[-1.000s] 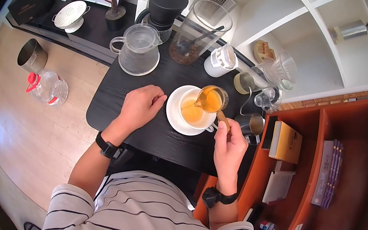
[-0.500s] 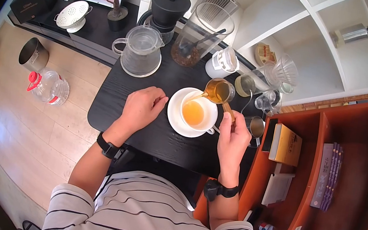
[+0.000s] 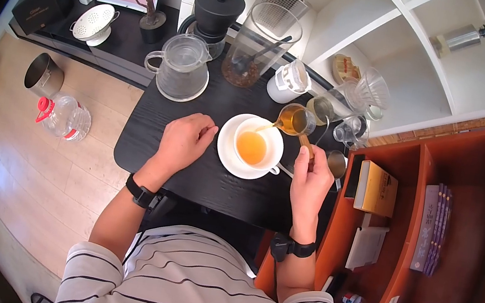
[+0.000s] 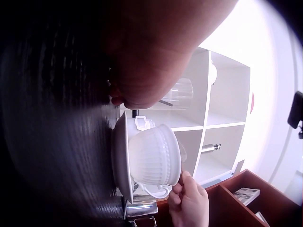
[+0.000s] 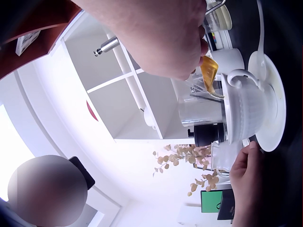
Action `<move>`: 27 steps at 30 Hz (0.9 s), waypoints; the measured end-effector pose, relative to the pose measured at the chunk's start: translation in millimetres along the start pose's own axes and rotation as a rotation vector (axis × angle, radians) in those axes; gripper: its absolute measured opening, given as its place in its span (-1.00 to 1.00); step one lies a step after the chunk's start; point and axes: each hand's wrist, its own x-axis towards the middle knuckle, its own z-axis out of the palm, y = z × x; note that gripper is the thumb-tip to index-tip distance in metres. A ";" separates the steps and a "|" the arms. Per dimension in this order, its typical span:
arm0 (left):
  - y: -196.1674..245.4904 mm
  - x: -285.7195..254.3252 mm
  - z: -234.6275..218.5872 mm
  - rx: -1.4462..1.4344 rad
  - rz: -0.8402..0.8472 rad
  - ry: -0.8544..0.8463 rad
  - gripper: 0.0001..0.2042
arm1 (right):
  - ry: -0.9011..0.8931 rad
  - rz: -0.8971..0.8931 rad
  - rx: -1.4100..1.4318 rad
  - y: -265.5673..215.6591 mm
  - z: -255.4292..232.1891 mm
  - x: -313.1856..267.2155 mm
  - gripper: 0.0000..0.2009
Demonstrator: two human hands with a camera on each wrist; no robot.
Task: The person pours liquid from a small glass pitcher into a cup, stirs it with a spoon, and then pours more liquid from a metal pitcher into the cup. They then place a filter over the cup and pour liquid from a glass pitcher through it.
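A white cup [image 3: 265,161] with amber liquid inside stands on a white saucer [image 3: 223,160] on the black table. My right hand [image 3: 311,184] grips the wooden handle [image 3: 306,146] of a small glass pitcher [image 3: 293,120], which is tilted beside the cup. Amber liquid runs in a thin stream from its spout over the cup's rim. Loosely curled and holding nothing, my left hand [image 3: 184,143] rests on the table left of the saucer. In the right wrist view a white spoon [image 5: 259,56] lies on the saucer beside the cup's handle.
Along the table's back stand a glass server [image 3: 183,67], a black grinder [image 3: 219,7], a tall clear container [image 3: 247,58] and a white canister [image 3: 288,86]. A metal jug [image 3: 336,164] is right of my right hand. A wooden bookshelf [image 3: 414,177] borders the table's right side.
The pitcher has shifted right, from over the cup to beside its rim, with my right hand moving along. The cup's liquid looks deeper in colour. My left hand stays in place.
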 end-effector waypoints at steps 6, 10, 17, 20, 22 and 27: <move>2.0 0.0 -0.8 0.000 -0.004 0.002 -0.88 | 0.036 0.001 -0.065 2.7 -9.2 -7.1 -0.79; 2.0 -0.2 -0.5 0.003 -0.007 0.002 -0.88 | 0.047 0.001 -0.053 8.5 -14.5 -13.5 -0.79; 1.7 -0.5 0.2 -0.001 -0.004 0.006 -0.89 | 0.044 -0.002 -0.088 10.7 -24.3 -29.0 -0.79; 1.8 -0.6 -0.4 -0.001 -0.006 0.002 -0.89 | 0.030 -0.020 -0.079 8.1 -25.8 -34.9 -0.79; 2.0 -0.6 -0.9 0.006 0.001 0.000 -0.89 | 0.018 -0.031 -0.075 5.6 -25.0 -37.2 -0.79; 1.2 -0.7 -0.7 -0.005 -0.001 0.002 -0.88 | 0.007 -0.109 -0.051 -8.8 -20.4 -39.1 -0.80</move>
